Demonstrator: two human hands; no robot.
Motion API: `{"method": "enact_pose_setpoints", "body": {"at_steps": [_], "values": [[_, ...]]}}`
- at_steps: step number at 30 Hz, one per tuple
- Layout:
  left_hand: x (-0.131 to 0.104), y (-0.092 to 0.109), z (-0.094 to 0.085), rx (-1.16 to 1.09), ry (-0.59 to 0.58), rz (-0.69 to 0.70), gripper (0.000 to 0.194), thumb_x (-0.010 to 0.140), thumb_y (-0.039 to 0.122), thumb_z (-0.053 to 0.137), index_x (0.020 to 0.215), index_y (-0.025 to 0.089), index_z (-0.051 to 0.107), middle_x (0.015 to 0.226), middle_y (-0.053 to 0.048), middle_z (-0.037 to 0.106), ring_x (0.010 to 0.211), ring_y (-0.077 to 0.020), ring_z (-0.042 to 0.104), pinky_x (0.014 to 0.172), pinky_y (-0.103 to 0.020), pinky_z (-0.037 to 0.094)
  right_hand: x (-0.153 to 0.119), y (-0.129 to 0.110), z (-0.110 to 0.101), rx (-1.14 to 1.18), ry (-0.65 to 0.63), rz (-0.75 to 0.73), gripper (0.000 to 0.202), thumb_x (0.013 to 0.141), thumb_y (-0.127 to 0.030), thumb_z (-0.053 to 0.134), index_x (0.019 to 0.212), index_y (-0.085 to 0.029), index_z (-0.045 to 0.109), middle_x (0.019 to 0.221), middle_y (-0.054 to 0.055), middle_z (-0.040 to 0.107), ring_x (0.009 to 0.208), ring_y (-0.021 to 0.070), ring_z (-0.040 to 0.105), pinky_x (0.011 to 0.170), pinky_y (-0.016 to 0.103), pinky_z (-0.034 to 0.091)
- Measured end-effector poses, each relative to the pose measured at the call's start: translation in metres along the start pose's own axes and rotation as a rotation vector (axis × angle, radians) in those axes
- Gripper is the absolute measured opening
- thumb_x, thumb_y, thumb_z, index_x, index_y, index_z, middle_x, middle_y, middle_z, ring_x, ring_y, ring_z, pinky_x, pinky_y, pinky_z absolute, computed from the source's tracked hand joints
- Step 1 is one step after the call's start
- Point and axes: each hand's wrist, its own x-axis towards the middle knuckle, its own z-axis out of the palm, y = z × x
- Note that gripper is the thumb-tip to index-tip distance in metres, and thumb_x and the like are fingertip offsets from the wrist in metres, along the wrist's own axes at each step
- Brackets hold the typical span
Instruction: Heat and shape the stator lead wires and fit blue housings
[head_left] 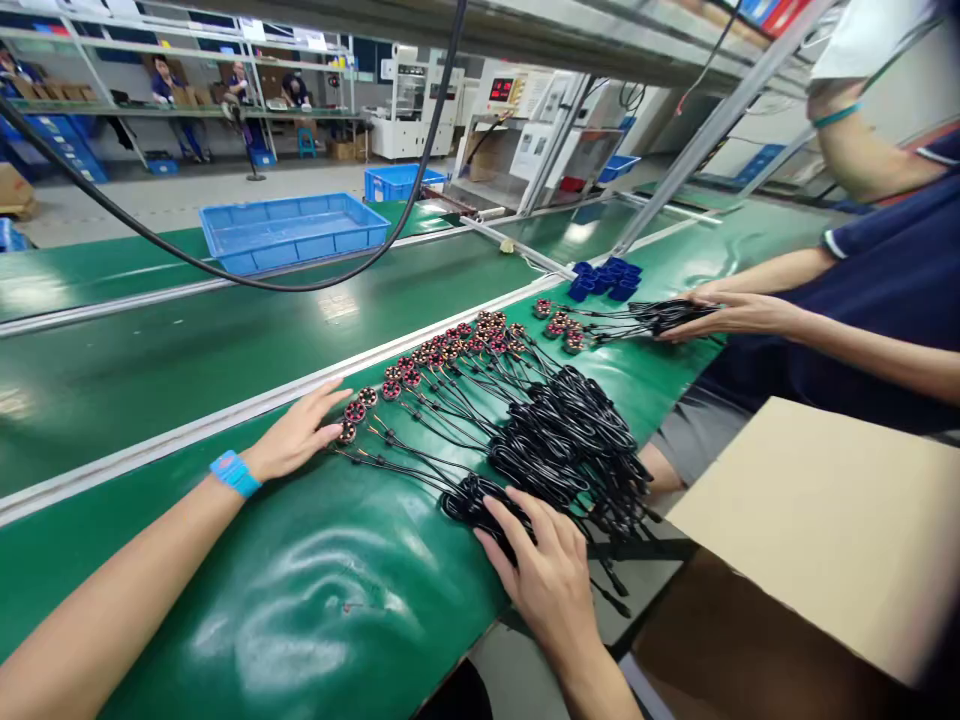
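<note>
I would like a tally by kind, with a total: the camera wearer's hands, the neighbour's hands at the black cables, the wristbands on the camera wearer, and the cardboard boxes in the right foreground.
Wearer's left hand and right hand: 2
Neighbour's hands at black cables: 2
Blue wristband: 1
Cardboard box: 1
Total: 6

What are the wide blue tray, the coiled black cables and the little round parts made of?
Wide blue tray: probably molded plastic, semi-glossy, with ribbed walls. Coiled black cables: likely plastic or rubber, smooth with slim highlights. Little round parts: perhaps metal with copper windings, from coppery, reddish tones; too small for certainty.
</note>
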Motion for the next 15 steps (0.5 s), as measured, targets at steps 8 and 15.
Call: {"method": "enact_pose_setpoints", "body": {"at_steps": [8, 15], "values": [[-0.044, -0.001, -0.004, -0.102, 0.024, -0.069, 0.035, 0.104, 0.055, 0.045, 0.108, 0.024, 0.061, 0.132, -0.008, 0.060, 0.121, -0.0239, 0.059, 0.105, -0.038, 0.049, -0.001, -0.004, -0.014, 0.052, -0.003, -0.137, 0.029, 0.094, -0.024, 0.073, 0.121, -0.018, 0.065, 0.103, 0.008, 0.072, 0.094, 0.0212, 0.065, 0.090, 0.038, 0.044], [-0.043, -0.005, 0.001, -0.060, 0.051, -0.084, 0.039, 0.102, 0.059, 0.046, 0.110, 0.023, 0.060, 0.125, -0.009, 0.064, 0.113, -0.0270, 0.061, 0.098, -0.040, 0.050, 0.004, -0.007, -0.026, 0.043, -0.043, -0.005, 0.022, 0.097, -0.029, 0.070, 0.114, -0.017, 0.067, 0.104, 0.010, 0.068, 0.097, 0.0229, 0.061, 0.089, 0.037, 0.044]]}}
